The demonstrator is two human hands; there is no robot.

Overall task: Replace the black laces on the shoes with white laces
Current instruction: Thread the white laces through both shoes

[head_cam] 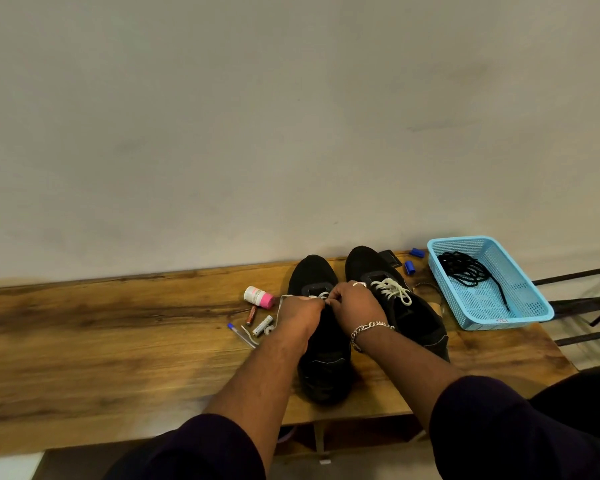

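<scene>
Two black shoes stand side by side on the wooden table [118,341]. The right shoe [409,306] carries a tied white lace [394,291]. Over the left shoe [321,368] my left hand [300,311] and my right hand [352,303] meet, each pinching a white lace [284,299] near the eyelets. A loose end of that lace trails to the left over the table. The removed black laces [468,271] lie in a blue basket [541,308] at the right.
Left of the shoes lie a white bottle with a pink cap [258,297], batteries [262,325] and a pen [241,336]. Blue caps [409,267] and a black object [390,258] sit behind the right shoe. The table's right edge is just past the basket.
</scene>
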